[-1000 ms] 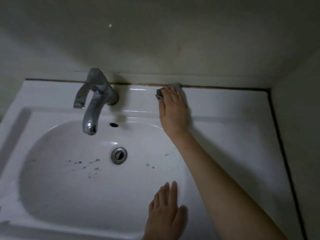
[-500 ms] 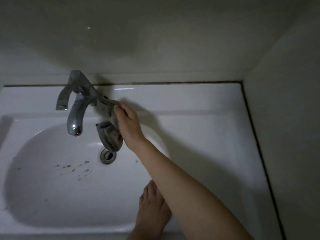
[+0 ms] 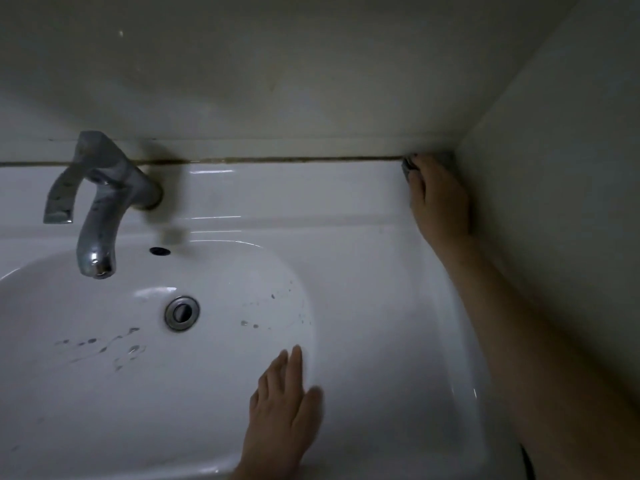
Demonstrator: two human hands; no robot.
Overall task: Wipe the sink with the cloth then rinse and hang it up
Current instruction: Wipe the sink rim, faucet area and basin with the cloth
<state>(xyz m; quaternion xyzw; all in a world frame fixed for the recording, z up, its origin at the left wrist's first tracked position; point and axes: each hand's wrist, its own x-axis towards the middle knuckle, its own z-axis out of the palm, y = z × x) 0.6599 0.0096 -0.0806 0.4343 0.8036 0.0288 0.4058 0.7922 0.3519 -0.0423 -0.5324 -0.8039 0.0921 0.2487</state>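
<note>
A white sink (image 3: 363, 209) fills the view, its basin marked with dark specks. My right hand (image 3: 440, 199) lies on the back ledge in the far right corner, pressing a grey cloth (image 3: 410, 166) against the sink where it meets the walls. Only a small bunched edge of the cloth shows past my fingers. My left hand (image 3: 282, 410) rests flat on the front right slope of the basin, fingers together, holding nothing.
A metal tap (image 3: 98, 206) with a lever handle stands at the back left, over the basin. A round metal drain (image 3: 181, 312) sits mid-basin, an overflow hole (image 3: 159, 251) above it. Walls close in behind and on the right (image 3: 554, 202).
My right hand has carried the cloth from beside the tap, where it hung loose, along the back ledge to the far right corner. My left hand has stayed on the basin's front.
</note>
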